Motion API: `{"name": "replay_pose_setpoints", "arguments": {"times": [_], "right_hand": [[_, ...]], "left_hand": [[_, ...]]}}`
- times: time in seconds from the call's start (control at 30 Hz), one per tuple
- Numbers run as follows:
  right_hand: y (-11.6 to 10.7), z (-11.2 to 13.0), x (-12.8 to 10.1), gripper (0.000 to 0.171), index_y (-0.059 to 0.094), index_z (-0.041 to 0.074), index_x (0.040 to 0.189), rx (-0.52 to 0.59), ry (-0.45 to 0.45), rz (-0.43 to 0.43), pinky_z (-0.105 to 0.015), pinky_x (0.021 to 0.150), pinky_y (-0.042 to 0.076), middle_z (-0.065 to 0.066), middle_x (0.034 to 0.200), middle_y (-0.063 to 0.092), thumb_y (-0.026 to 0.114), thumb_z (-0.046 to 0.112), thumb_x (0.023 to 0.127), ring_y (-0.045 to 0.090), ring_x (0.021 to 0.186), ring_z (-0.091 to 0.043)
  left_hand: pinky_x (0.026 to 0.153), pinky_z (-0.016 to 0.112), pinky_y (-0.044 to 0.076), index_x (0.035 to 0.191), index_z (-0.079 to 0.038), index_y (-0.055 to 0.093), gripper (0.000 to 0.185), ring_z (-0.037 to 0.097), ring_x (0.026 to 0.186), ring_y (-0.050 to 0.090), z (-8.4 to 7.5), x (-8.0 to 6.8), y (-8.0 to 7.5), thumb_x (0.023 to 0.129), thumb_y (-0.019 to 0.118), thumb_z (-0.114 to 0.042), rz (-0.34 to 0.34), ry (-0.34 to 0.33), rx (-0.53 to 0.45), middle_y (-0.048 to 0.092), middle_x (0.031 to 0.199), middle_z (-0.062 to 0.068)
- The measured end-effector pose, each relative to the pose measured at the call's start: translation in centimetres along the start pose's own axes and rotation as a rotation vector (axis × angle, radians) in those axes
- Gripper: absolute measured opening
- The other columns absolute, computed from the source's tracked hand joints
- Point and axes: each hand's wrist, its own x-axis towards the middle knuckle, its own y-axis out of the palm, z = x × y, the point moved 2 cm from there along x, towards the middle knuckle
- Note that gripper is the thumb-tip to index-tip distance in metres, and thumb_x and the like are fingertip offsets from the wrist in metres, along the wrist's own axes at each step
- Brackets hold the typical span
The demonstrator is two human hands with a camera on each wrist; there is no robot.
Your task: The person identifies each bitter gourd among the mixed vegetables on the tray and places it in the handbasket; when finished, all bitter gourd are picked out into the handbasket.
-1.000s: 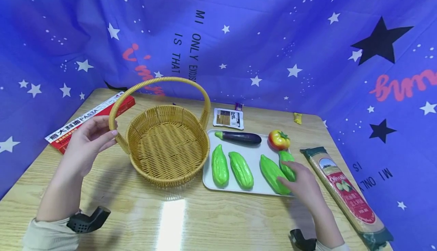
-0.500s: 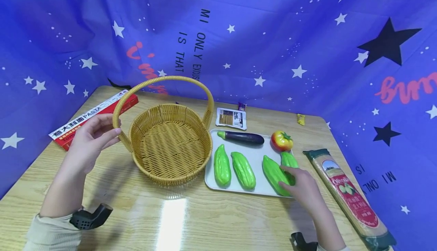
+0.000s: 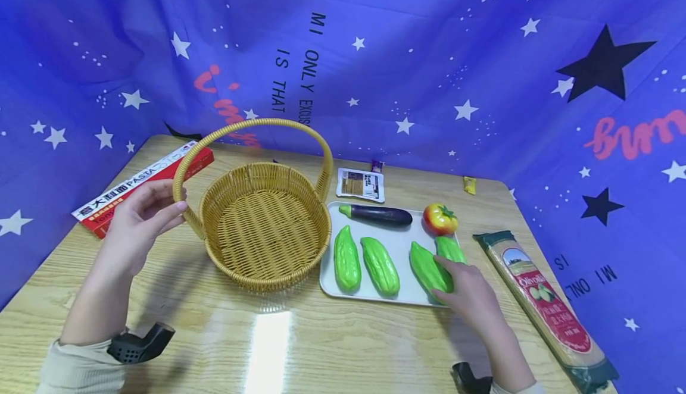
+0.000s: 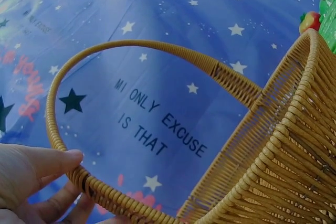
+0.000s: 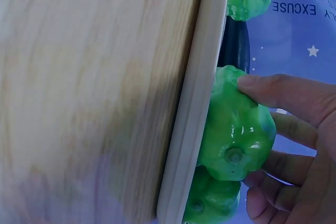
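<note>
A wicker basket [image 3: 266, 227] with a tall arched handle stands upright on the table. My left hand [image 3: 136, 222] pinches the left side of that handle between thumb and fingers; the left wrist view shows the thumb on the wrapped cane. On the white tray [image 3: 313, 290], my right hand [image 3: 470, 293] grips a ridged green bitter melon [image 5: 236, 129], thumb on one side and fingers on the other. Another bitter melon [image 3: 449, 250] lies right beside it, partly covered by the hand. Two more bitter melons, one of them the leftmost [image 3: 347, 260], lie to the left.
An eggplant [image 3: 379, 215] and a red-yellow tomato [image 3: 440, 219] lie along the tray's back. A pasta box [image 3: 147, 183] lies behind my left hand, a long pasta bag [image 3: 546, 299] right of the tray. Behind the tray are a white packet [image 3: 360, 184] and small wrapped candies.
My right hand has closed in around the bitter melon at the tray's right, fingers and thumb drawing onto it. The left hand keeps its hold on the basket handle.
</note>
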Motion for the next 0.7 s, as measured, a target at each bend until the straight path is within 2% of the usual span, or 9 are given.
{"name": "replay_pose_setpoints", "arguments": {"times": [0.23, 0.7], "right_hand": [[0.16, 0.24, -0.05, 0.065, 0.051, 0.005, 0.133, -0.005, -0.007, -0.039, -0.062, 0.091, 0.045, -0.029, 0.120, 0.059, 0.076, 0.022, 0.075, 0.053, 0.110, -0.049], [-0.02, 0.25, -0.24, 0.062, 0.051, 0.005, 0.133, 0.034, 0.004, -0.049, -0.064, 0.093, 0.043, -0.029, 0.125, 0.055, 0.072, 0.025, 0.079, 0.050, 0.114, -0.049]], "left_hand": [[0.074, 0.015, 0.057, 0.112, -0.012, 0.059, 0.029, 0.002, 0.088, 0.063, 0.08, 0.01, -0.06, 0.087, 0.061, 0.003, -0.009, -0.004, -0.002, 0.061, 0.101, -0.003], [0.074, 0.015, 0.057, 0.114, -0.009, 0.057, 0.030, 0.002, 0.089, 0.062, 0.21, 0.05, -0.02, 0.088, 0.060, 0.003, -0.003, -0.004, 0.002, 0.060, 0.101, -0.002]]}}
